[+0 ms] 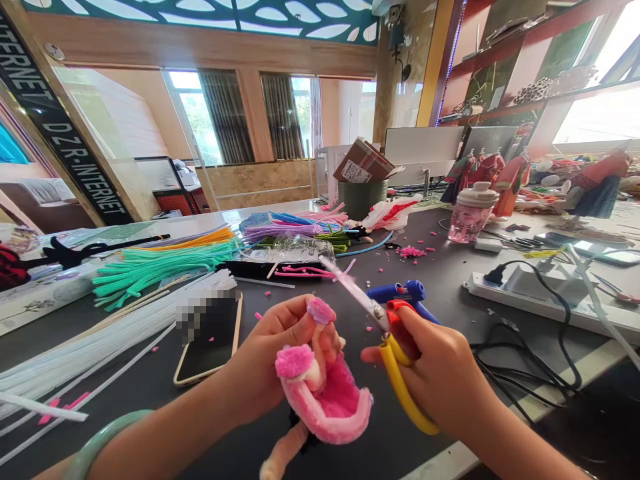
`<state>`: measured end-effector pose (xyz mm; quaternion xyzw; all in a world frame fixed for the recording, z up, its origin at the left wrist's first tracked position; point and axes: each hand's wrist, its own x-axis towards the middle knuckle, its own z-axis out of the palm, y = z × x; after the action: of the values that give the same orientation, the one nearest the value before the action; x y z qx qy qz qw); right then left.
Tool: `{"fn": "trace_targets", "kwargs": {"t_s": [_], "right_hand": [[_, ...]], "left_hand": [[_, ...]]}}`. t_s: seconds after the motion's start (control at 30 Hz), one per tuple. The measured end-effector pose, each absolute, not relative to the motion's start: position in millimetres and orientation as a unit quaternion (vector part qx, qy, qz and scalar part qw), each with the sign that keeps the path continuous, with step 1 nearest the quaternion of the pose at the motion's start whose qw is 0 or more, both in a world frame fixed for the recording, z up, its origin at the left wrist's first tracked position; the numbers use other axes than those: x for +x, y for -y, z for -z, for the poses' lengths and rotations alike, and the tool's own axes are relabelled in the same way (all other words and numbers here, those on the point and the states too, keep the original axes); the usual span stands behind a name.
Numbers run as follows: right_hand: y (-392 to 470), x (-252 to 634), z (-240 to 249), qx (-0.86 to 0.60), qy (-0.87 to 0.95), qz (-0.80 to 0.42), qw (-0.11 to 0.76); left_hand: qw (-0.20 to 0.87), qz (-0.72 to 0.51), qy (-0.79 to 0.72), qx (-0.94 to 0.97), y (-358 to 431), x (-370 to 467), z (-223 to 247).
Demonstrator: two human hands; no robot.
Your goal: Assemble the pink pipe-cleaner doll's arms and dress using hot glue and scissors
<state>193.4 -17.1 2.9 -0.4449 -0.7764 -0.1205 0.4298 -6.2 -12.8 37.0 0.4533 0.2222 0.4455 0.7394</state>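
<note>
My left hand [280, 347] is closed around a fuzzy pink figure made of pipe cleaners [327, 417], with a curved pink skirt-like rim and pale limbs hanging below. Two bright pink tufts stand out on it, one at my fingertips and one lower down. In my right hand [440, 373] is a pair of scissors [395, 340] with red and yellow handles, its blades pointing up and left, above and apart from the figure. The blades are somewhat blurred. Just beyond the scissors lies a blue glue gun [400, 291], partly hidden by my right hand.
A phone [213, 337] and bundles of white pipe cleaners [125, 340] and teal ones [165, 267] lie at left. Pink clippings [413, 252] dot the dark table. A lidded cup [471, 212], a power strip [530, 297] and black cables [520, 353] are at right.
</note>
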Motion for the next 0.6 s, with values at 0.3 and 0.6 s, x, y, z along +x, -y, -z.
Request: {"fn": "trace_targets", "kwargs": {"t_s": [0.3, 0.6], "right_hand": [[19, 188, -6, -0.467, 0.775, 0.148, 0.399], [18, 187, -4, -0.473, 0.754, 0.242, 0.386]], "left_hand": [[0.756, -0.443, -0.237, 0.42, 17, -3, -40], [0.786, -0.423, -0.191, 0.41, 21, -1, -30]]}}
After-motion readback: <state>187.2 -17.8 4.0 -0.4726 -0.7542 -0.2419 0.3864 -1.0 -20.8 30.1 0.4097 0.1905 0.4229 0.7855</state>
